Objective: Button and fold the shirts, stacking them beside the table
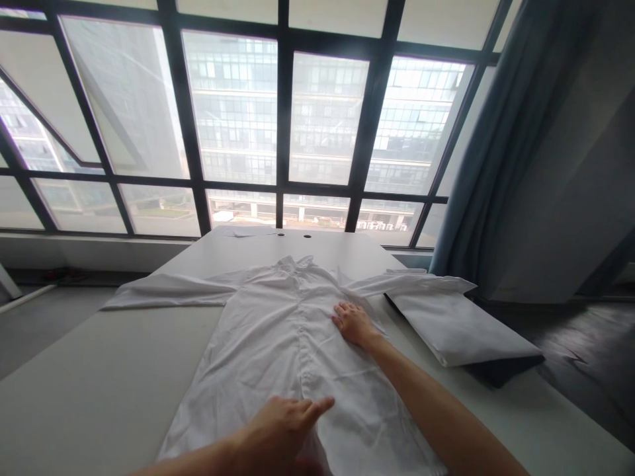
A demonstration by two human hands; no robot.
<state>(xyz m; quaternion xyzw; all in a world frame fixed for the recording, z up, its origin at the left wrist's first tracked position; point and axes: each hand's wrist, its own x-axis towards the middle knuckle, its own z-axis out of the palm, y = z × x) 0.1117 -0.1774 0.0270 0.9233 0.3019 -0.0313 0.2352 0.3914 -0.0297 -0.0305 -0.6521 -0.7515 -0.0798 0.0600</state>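
A white long-sleeved button-up shirt (262, 337) lies front up on the table, its collar toward the window and its sleeves spread to both sides. My right hand (353, 324) rests flat on the chest at the right of the button placket, fingers spread a little. Lower down, over the placket near the hem, is my left hand (282, 426). One of its fingers points out to the right, while the others bend and are partly hidden. Wrinkles run across the shirt's body.
Beneath the shirt is a white table (124, 377) with two round holes at its far end. A folded white sheet with a dark underside (461, 324) lies at the right edge, under the right sleeve's end. Large windows (327, 119) stand behind, with a blue-grey curtain (501, 152) at right.
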